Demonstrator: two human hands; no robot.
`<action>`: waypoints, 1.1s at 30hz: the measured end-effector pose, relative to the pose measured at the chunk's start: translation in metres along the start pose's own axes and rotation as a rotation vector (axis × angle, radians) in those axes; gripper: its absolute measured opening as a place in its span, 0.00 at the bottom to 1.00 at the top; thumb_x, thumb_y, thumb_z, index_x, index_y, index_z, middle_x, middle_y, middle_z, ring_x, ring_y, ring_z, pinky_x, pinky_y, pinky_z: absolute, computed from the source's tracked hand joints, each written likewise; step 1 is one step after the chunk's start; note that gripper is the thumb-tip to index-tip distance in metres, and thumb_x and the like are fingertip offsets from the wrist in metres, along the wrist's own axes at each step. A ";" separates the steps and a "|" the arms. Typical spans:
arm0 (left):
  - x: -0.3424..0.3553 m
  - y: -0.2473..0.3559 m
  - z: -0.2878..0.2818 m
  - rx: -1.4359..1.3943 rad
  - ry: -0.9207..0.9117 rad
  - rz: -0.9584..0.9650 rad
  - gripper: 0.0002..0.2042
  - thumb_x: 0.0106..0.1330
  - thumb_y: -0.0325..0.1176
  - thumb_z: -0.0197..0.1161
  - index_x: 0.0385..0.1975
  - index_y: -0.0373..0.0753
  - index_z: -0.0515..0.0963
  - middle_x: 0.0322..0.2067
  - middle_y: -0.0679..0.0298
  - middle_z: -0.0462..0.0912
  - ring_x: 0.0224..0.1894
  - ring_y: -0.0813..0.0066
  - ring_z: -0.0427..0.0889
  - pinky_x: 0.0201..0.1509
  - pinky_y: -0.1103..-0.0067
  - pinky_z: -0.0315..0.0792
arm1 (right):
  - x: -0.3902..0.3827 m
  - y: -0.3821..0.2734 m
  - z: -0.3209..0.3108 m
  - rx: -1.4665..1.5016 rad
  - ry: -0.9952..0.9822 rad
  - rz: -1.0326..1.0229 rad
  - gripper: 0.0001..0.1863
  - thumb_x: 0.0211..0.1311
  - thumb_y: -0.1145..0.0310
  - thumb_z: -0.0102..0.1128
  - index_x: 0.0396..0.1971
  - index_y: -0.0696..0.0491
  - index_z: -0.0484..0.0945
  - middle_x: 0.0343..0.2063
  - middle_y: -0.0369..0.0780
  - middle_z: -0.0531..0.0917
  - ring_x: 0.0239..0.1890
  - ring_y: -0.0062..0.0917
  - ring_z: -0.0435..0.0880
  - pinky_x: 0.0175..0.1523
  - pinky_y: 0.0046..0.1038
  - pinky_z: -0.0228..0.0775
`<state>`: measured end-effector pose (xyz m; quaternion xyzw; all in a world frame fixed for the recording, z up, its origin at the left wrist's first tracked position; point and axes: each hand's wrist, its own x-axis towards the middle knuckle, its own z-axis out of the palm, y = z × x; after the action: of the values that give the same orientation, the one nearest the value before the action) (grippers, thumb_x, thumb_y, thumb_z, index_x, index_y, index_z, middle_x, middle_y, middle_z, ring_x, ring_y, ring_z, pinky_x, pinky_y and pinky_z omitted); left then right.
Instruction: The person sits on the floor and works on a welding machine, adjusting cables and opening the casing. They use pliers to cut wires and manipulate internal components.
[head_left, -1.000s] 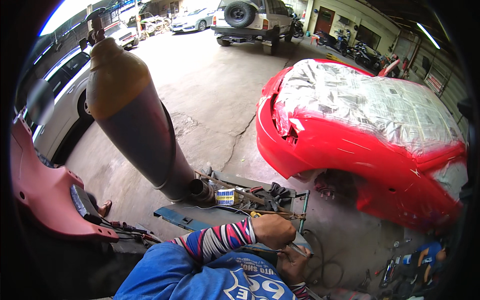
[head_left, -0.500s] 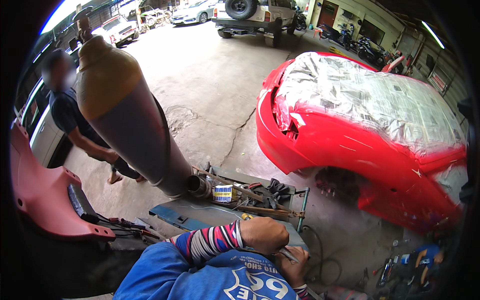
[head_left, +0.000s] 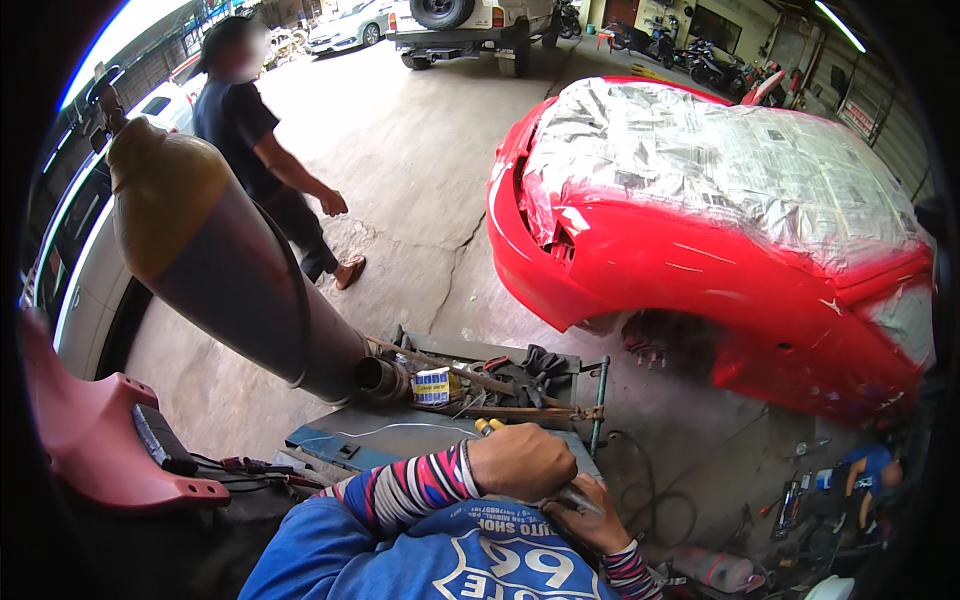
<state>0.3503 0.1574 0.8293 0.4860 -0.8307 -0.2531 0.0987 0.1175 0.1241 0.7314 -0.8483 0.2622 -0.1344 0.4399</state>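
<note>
My left hand [head_left: 522, 462] is closed in a fist in front of my chest. Two short yellow ends [head_left: 489, 426] show just beyond its knuckles; I cannot tell whether they are in its grip. Close beside it, my right hand [head_left: 592, 518] is closed round a grey, metal-looking piece [head_left: 580, 499] that lies between the two hands. The kind of this piece is unclear, and the left fist hides part of it. Both hands are over the near edge of a blue metal bench or cart [head_left: 390, 435].
A tall gas cylinder [head_left: 240, 270] leans at the left, near a pink panel [head_left: 110, 440]. On the cart stand a yellow-and-blue box [head_left: 433, 385] and dark gloves [head_left: 543, 365]. A red car body [head_left: 640, 260] under masking paper fills the right. Someone [head_left: 245, 125] walks behind the cylinder; another person [head_left: 870, 485] crouches lower right.
The walking person has come from left of the cylinder to its right side. My view has shifted slightly, so the scene sits further left and higher. My hands stay together.
</note>
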 end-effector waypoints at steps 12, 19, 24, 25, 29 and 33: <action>0.031 -0.021 0.014 0.002 0.144 0.055 0.10 0.51 0.38 0.71 0.24 0.37 0.84 0.23 0.51 0.84 0.29 0.48 0.87 0.33 0.61 0.80 | -0.009 -0.008 0.004 0.075 0.135 -0.026 0.06 0.55 0.68 0.73 0.29 0.54 0.87 0.29 0.41 0.87 0.33 0.40 0.85 0.42 0.38 0.75; 0.054 -0.030 0.017 -0.005 0.036 -0.048 0.14 0.50 0.42 0.77 0.32 0.41 0.88 0.28 0.53 0.87 0.35 0.50 0.89 0.39 0.60 0.81 | -0.006 -0.013 0.013 -0.054 0.245 0.092 0.09 0.49 0.67 0.76 0.23 0.56 0.85 0.24 0.45 0.86 0.31 0.42 0.84 0.42 0.39 0.73; 0.067 -0.055 0.041 -0.002 -0.077 -0.151 0.19 0.51 0.48 0.76 0.37 0.42 0.88 0.31 0.53 0.88 0.37 0.50 0.88 0.42 0.60 0.81 | -0.005 -0.007 0.017 0.079 0.234 0.384 0.12 0.50 0.65 0.77 0.26 0.59 0.87 0.28 0.50 0.86 0.38 0.45 0.87 0.45 0.40 0.76; 0.068 -0.061 0.048 -0.026 -0.081 -0.178 0.19 0.52 0.49 0.76 0.38 0.42 0.88 0.32 0.53 0.88 0.38 0.50 0.88 0.43 0.59 0.81 | -0.003 -0.006 0.017 0.031 0.251 0.373 0.14 0.49 0.64 0.77 0.29 0.59 0.87 0.29 0.50 0.87 0.38 0.46 0.86 0.46 0.40 0.76; 0.069 -0.082 0.073 -0.171 -0.159 -0.191 0.20 0.55 0.51 0.75 0.37 0.40 0.87 0.31 0.50 0.87 0.38 0.46 0.86 0.43 0.58 0.79 | 0.001 -0.003 0.016 -0.072 0.224 0.361 0.19 0.48 0.64 0.79 0.38 0.59 0.87 0.33 0.48 0.88 0.35 0.38 0.88 0.43 0.35 0.78; 0.068 -0.092 0.083 -0.230 -0.131 -0.175 0.20 0.55 0.50 0.75 0.32 0.36 0.84 0.28 0.49 0.85 0.36 0.47 0.86 0.41 0.60 0.78 | 0.009 0.010 0.008 0.160 -0.011 0.569 0.22 0.49 0.57 0.78 0.39 0.58 0.87 0.35 0.50 0.89 0.41 0.42 0.89 0.49 0.38 0.78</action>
<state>0.3512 0.0890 0.7051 0.5243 -0.7554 -0.3854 0.0768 0.1256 0.1194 0.7192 -0.7041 0.4757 -0.0215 0.5267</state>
